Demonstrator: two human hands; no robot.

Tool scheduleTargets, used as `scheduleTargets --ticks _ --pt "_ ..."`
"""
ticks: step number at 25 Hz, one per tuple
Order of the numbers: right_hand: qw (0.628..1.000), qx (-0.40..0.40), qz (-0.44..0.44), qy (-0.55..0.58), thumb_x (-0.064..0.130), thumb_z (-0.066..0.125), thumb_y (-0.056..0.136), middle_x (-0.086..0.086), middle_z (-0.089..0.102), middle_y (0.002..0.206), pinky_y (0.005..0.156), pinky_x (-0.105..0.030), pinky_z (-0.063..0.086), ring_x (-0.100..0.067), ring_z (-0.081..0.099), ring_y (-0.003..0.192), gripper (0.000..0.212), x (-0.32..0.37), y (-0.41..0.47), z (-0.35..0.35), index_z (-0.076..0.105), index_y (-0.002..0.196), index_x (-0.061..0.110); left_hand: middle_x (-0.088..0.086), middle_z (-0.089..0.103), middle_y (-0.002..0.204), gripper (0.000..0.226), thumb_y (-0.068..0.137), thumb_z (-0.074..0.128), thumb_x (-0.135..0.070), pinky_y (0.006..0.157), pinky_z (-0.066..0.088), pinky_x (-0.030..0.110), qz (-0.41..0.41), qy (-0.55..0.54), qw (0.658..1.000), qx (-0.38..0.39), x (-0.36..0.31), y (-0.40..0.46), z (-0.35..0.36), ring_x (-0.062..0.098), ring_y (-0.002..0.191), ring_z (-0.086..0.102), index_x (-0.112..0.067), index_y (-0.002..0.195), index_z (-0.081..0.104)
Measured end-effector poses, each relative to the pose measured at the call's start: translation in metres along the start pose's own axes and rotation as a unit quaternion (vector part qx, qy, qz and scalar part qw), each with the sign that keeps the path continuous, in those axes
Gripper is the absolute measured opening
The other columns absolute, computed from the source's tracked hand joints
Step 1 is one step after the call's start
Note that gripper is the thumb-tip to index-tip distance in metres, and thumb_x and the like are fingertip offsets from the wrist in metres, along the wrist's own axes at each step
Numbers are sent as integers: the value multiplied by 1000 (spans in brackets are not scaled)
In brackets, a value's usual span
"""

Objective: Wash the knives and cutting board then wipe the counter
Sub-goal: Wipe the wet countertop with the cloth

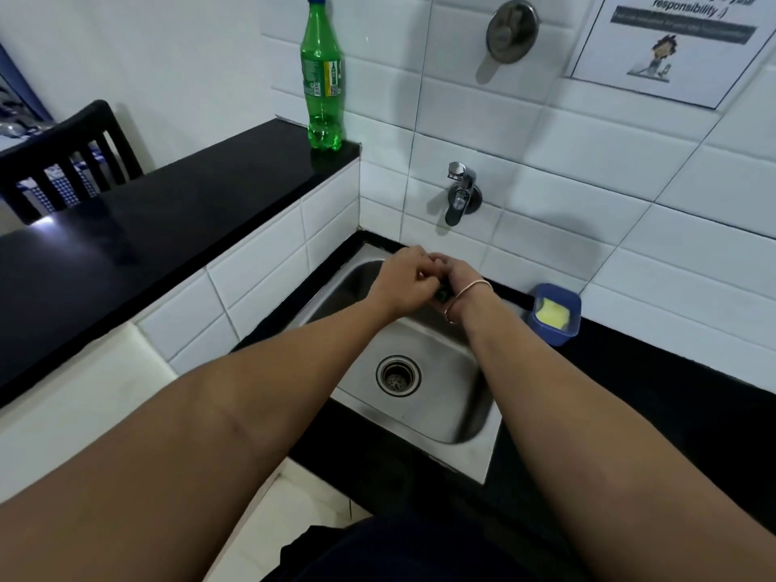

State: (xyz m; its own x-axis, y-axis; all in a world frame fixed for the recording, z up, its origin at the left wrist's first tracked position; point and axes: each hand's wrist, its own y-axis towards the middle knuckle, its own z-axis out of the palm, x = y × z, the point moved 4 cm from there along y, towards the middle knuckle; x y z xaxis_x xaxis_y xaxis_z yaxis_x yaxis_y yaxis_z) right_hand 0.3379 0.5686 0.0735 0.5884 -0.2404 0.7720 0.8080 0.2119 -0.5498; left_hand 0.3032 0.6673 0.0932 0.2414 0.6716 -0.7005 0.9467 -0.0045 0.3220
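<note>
I see a black table point(672, 384) with a steel sink point(436, 396) set in it, white tiled walls behind. A notice point(672, 44) far right reads "responsibility". A green bottle point(322, 77) stands on the far-left ledge; a blue tub point(556, 315) sits right of the sink. Under the tap point(461, 195), my left hand point(405, 283) and right hand point(455, 279) curl together round something small and dark point(441, 294); I cannot tell what.

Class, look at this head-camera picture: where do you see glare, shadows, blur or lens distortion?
Head view: glare shows as a white patch on the black ledge; the tap and wall knob cast soft shadows down-left on the tiles; tile lines and forearms bow outward from wide-angle distortion; the poster text is blurred; both hands are slightly soft.
</note>
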Motion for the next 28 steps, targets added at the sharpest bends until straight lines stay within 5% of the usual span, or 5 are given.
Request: scheduleTargets --ticks 3,9,14,22,28 --pt "999 -45 -1 -24 5 40 97 -3 53 71 42 -19 38 -13 43 54 24 6 1 0 60 96 18 8 63 77 19 75 49 -12 69 42 20 -34 -79 983 -164 11 -2 -15 18 74 55 -4 72 66" --pt "986 -167 -22 8 38 50 92 -1 40 55 44 -21 26 -15 33 44 35 -1 9 -7 46 66 15 -1 66 81 19 80 54 0 70 44 16 -54 -53 993 -92 27 7 -9 14 77 60 -13 82 68" --pt "981 -170 -51 -84 19 35 99 -1 44 68 50 -25 36 -14 41 53 30 4 20 -7 43 71 18 4 69 82 16 83 56 -3 73 52 32 -43 -67 995 -59 25 10 2 20 79 64 -11 90 69" --pt "972 -200 -54 -113 34 38 102 -14 64 85 63 -34 47 -29 61 76 43 1 34 8 63 114 1 -11 65 76 21 79 55 -6 69 47 19 -29 -82 995 -48 25 24 -2 7 76 62 -23 86 66" --pt "959 -214 -111 -149 35 35 104 -20 69 98 88 -47 55 -38 67 95 42 7 34 12 61 97 4 -17 62 72 22 78 53 -7 66 43 16 -23 -95 994 -49 32 24 1 0 71 60 -23 86 65"
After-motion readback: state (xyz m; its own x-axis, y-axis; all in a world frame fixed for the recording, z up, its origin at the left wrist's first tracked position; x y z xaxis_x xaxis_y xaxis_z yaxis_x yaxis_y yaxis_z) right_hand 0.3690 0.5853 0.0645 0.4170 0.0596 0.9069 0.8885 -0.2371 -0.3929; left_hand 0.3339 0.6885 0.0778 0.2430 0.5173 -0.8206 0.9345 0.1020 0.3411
